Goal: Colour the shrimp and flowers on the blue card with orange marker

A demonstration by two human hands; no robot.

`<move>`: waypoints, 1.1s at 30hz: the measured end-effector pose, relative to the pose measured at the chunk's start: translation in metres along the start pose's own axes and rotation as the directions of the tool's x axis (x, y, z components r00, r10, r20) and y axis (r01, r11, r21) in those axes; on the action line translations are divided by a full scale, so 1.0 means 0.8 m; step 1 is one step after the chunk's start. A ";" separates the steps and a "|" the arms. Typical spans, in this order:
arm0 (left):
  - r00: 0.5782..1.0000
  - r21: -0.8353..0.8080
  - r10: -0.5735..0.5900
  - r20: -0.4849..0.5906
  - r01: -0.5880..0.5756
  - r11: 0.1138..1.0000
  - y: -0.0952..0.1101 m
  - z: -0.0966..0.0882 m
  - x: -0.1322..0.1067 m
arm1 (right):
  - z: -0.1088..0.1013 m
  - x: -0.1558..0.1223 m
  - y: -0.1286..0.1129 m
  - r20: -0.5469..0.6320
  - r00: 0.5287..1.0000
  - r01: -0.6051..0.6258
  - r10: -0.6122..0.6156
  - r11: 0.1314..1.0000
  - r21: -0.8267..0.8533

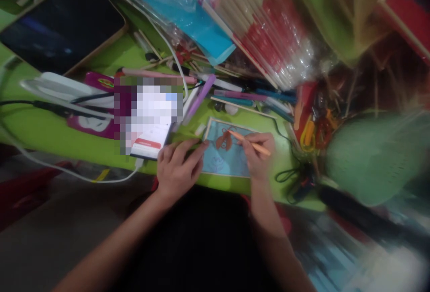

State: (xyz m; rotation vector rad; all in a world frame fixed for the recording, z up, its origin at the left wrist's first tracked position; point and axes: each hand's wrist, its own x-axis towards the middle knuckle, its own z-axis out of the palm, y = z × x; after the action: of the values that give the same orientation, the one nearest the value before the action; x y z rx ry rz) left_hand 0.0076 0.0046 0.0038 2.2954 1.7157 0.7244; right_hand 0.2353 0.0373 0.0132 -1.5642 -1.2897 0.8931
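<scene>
A small blue picture card (231,162) with a pale border lies on the green table. On it is an orange-brown drawn figure (223,143), with faint purple outlines lower down. My right hand (258,153) grips an orange marker pen (250,142), its tip touching or just above the top of the orange-brown figure. My left hand (178,162) lies flat with its fingers spread, fingertips at the card's left edge, and its other side against a phone (151,144). Part of the phone's lit screen is pixelated. A small whitish piece (200,129) sits beside the card's upper left corner.
Several pens (201,97) lie behind the card. A dark tablet (63,23) is at the far left, and a white cable (117,179) loops to the phone. Plastic-wrapped sticks (262,27) fill the back. A blurred green rounded object (372,157) stands right.
</scene>
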 end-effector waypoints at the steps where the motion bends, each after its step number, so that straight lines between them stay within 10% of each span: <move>1: 1.000 0.002 -0.001 0.000 0.001 1.000 0.000 0.000 0.000 | 0.000 0.000 0.000 0.000 1.000 0.002 -0.002 1.000 -0.017; 33: 1.000 0.001 -0.016 0.014 0.016 1.000 0.002 -0.002 0.001 | 0.004 0.008 -0.018 0.050 0.999 -0.013 0.021 0.987 -0.163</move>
State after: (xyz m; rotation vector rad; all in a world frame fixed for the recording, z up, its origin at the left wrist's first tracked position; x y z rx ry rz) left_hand 0.0082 0.0045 0.0058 2.2791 1.7272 0.7024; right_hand 0.2289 0.0452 0.0257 -1.6898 -1.4178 0.8621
